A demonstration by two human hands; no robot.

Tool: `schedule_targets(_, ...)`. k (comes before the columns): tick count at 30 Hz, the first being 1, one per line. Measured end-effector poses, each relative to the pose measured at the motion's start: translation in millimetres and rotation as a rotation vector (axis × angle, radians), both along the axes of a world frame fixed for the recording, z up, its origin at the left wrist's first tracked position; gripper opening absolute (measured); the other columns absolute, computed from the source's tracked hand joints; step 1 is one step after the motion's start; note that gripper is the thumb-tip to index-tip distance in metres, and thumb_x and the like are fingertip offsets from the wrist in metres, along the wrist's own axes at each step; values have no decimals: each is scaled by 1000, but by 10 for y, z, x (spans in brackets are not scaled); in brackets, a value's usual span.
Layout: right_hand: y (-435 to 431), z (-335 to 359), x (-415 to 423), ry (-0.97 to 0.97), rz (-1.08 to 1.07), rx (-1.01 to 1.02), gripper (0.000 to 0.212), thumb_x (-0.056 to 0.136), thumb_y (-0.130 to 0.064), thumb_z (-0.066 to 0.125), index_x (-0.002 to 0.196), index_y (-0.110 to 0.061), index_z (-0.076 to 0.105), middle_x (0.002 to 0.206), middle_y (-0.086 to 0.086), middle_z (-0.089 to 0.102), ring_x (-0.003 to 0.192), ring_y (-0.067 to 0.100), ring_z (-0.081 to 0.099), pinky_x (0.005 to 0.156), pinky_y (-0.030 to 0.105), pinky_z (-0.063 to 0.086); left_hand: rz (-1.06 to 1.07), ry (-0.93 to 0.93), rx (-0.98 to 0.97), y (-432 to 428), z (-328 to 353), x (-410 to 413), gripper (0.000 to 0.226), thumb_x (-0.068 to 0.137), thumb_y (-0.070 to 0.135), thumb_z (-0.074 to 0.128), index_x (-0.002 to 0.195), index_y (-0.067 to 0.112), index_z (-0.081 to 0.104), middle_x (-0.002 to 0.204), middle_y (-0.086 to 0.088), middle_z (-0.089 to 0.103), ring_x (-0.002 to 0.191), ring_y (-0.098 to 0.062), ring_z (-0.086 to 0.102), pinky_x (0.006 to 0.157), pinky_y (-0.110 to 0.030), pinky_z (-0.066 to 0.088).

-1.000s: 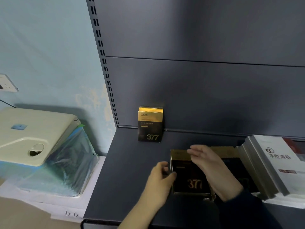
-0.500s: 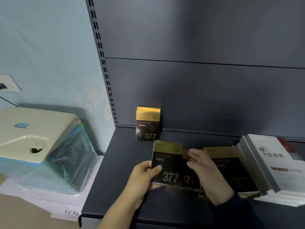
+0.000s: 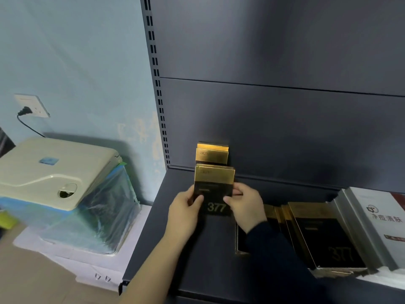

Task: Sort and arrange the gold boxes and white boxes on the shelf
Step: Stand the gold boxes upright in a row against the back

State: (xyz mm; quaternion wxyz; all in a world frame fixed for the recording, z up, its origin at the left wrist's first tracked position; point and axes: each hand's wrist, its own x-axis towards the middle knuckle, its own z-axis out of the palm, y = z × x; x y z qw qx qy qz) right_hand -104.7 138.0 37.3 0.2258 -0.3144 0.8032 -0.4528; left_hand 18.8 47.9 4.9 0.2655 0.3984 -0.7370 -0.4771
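A gold and black box marked 377 [image 3: 213, 187] stands upright in both hands, just in front of the gold boxes [image 3: 212, 153] leaning against the shelf's back panel. My left hand [image 3: 186, 212] grips its left edge, thumb on the front. My right hand [image 3: 245, 207] grips its right edge. A leaning stack of gold boxes [image 3: 322, 235] lies to the right on the dark shelf [image 3: 171, 249]. White boxes [image 3: 379, 222] lean at the far right, partly cut off by the frame.
The dark back panel [image 3: 285, 128] rises behind the shelf, with a slotted upright [image 3: 156, 84] at its left edge. Left of the shelf a cream toilet tank [image 3: 54, 172] wrapped in blue film sits low by the wall. A wall socket [image 3: 32, 105] has a plug in it.
Both hands have lifted one gold box off the lying stack and carried it left and back, upright, close to the gold boxes at the back panel.
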Motion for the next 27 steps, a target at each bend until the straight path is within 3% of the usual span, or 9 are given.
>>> schedule_targets(4, -375, -58, -37, 9, 11, 79, 34, 92, -4, 48, 123, -16, 58, 113, 6, 66, 109, 20, 60, 93, 30, 47, 54, 6, 24, -264, -31, -299, 38, 96, 6, 43, 124, 27, 59, 106, 6, 67, 103, -15, 62, 82, -25, 44)
schedule_targets(7, -587, -79, -98, -62, 44, 171, 58, 90, -6, 49, 145, -12, 31, 134, 12, 53, 119, 26, 54, 97, 32, 44, -20, 67, 166, -341, -44, -414, 60, 89, -5, 38, 136, 33, 41, 113, 2, 64, 102, -18, 60, 84, -28, 44)
schedule_targets(9, -669, -77, -126, -108, 31, 195, 72, 89, -6, 50, 151, -11, 14, 145, 14, 42, 125, 28, 49, 105, 38, 43, -58, 109, 236, -376, -67, -466, 63, 87, -9, 39, 130, 38, 39, 117, 0, 64, 105, -16, 59, 88, -29, 46)
schedule_targets(11, -699, -73, -150, -141, 27, 220, 79, 91, -6, 50, 153, -12, 2, 142, 14, 45, 123, 27, 50, 105, 38, 42, -80, 125, 275, -419, -72, -500, 62, 87, -11, 39, 123, 38, 38, 118, 1, 62, 108, -11, 57, 86, -23, 45)
schedule_targets(15, -682, -106, -179, -114, 17, 224, 71, 90, -6, 49, 152, -13, 14, 127, 12, 55, 114, 24, 54, 101, 39, 45, -103, 126, 290, -455, -33, -534, 54, 89, -11, 37, 122, 32, 36, 115, 4, 57, 101, -3, 53, 76, -12, 38)
schedule_targets(20, -685, -132, -204, -87, 11, 269, 62, 88, -9, 50, 146, -10, 28, 120, 12, 58, 107, 25, 57, 95, 41, 49, -100, 29, 309, -502, -4, -564, 53, 90, -5, 42, 137, 21, 37, 119, 3, 53, 110, -14, 48, 89, -27, 36)
schedule_targets(23, -665, -120, -197, -111, 14, 245, 61, 86, -10, 51, 144, -10, 32, 122, 12, 58, 109, 26, 56, 97, 43, 48, -99, -25, 318, -551, 21, -561, 55, 89, -3, 46, 140, 18, 36, 120, 1, 54, 109, -15, 48, 91, -29, 37)
schedule_targets(27, -564, -96, -209, -168, 19, 187, 66, 88, -9, 49, 149, -15, 25, 141, 11, 49, 125, 25, 49, 108, 44, 41, -116, -38, 344, -544, 46, -505, 53, 87, -6, 45, 133, 19, 38, 124, -3, 56, 114, -20, 52, 99, -36, 43)
